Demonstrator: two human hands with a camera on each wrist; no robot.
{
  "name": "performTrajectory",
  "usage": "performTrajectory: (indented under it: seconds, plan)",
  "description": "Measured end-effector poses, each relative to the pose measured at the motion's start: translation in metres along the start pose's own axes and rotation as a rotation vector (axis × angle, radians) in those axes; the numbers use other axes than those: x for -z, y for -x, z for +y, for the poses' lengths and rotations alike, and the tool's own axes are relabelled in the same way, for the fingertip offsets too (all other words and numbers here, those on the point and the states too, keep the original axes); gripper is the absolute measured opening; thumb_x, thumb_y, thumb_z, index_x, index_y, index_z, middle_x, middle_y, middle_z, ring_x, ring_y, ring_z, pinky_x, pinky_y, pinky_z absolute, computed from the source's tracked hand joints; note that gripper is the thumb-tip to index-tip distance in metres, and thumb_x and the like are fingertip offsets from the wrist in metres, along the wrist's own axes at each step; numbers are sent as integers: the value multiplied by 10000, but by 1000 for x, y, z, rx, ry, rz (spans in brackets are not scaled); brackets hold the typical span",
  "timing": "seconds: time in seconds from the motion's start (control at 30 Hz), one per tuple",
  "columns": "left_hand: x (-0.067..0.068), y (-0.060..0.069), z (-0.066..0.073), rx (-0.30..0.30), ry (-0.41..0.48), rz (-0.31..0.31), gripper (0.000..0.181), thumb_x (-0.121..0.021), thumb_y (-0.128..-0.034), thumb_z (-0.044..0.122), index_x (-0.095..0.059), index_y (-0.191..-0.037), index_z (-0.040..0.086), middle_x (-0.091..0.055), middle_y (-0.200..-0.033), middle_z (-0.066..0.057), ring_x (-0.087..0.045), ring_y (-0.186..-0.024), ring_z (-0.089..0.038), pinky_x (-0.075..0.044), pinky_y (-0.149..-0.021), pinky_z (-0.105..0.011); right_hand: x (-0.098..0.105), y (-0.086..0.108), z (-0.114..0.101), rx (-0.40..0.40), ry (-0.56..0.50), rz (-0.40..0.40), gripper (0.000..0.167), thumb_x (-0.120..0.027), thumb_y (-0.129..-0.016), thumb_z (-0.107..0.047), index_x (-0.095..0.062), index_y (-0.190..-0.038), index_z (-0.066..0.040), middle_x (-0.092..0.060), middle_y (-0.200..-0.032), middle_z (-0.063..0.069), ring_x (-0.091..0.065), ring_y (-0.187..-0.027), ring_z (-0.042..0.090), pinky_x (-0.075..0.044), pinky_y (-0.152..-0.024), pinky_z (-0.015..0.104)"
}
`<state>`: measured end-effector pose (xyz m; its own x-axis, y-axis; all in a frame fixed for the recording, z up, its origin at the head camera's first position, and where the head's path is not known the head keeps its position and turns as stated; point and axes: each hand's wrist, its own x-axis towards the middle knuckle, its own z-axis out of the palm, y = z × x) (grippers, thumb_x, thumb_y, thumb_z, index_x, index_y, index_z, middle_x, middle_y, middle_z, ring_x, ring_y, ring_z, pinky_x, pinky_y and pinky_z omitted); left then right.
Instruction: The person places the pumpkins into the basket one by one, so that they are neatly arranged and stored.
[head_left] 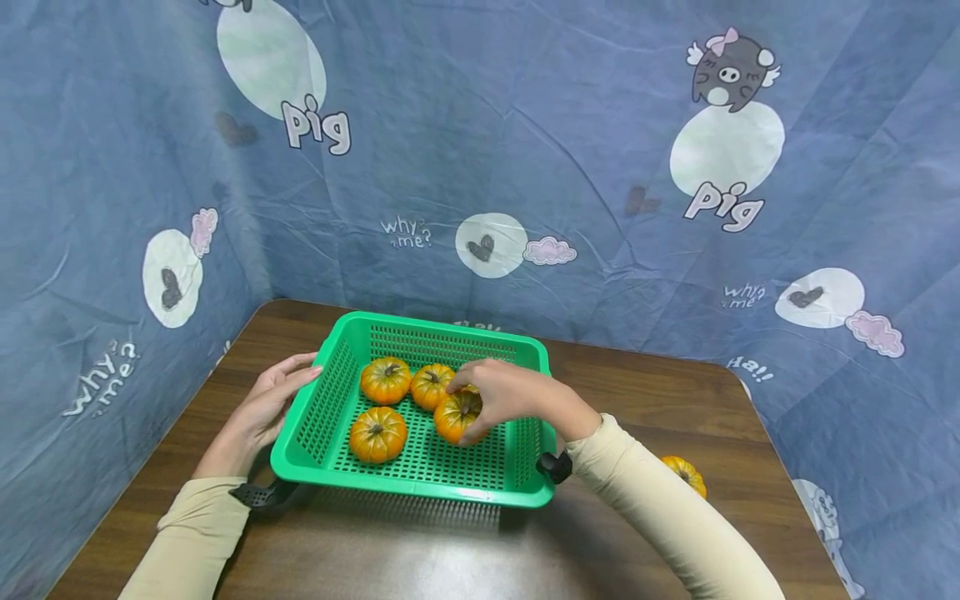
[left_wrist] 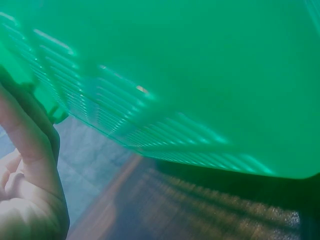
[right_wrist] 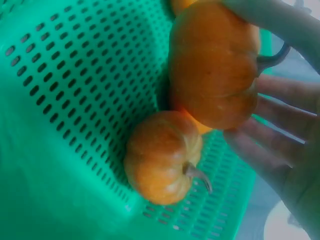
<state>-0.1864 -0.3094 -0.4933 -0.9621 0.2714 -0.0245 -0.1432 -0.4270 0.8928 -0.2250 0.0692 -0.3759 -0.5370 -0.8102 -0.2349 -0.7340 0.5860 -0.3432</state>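
A green plastic basket [head_left: 412,490] with perforated walls holds several small orange pumpkins. Inside it, toward the right, my right hand [head_left: 510,392] grips a pumpkin [head_left: 453,419] between thumb and fingers. The right wrist view shows this held pumpkin [right_wrist: 215,65] with its stem toward the palm, and another pumpkin [right_wrist: 162,157] close by. More orange skin peeks out behind the held one. To its left lie a pumpkin [head_left: 386,381], a second pumpkin [head_left: 429,387] and a third pumpkin [head_left: 378,435]. With extended fingers, my left hand [head_left: 268,402] touches the basket's left rim from outside.
A single pumpkin [head_left: 686,475] lies on the brown wooden table [head_left: 645,400] to the right of the basket, partly behind the right sleeve. Blue fabric [head_left: 570,150] printed with pigs and words hangs behind the table and along its sides.
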Motion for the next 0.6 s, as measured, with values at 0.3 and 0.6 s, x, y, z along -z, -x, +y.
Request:
performTrajectory:
  seconds: [0.3, 0.6]
  plan:
    - [0, 0, -1, -2, -1, 3, 269, -454, -1103, 55, -563, -1323, 165, -778, -1123, -21, -781, -967, -171, -670, -812, -347, -9, -24, -11, 41, 92, -74, 667, -901, -797, -371, -653, -1369, -134, -669, -1372, 7, -655, -1122, 129, -597, -911, 242]
    - [0, 0, 0, 0, 4, 10, 274, -454, -1102, 49, -580, -1312, 172, -782, -1108, -22, -784, -948, -169, -671, -798, -339, -20, -40, -27, 85, 212, -107, 621, -922, -778, -302, -672, -1333, -180, -689, -1285, -50, -645, -1098, 86, -601, -920, 241]
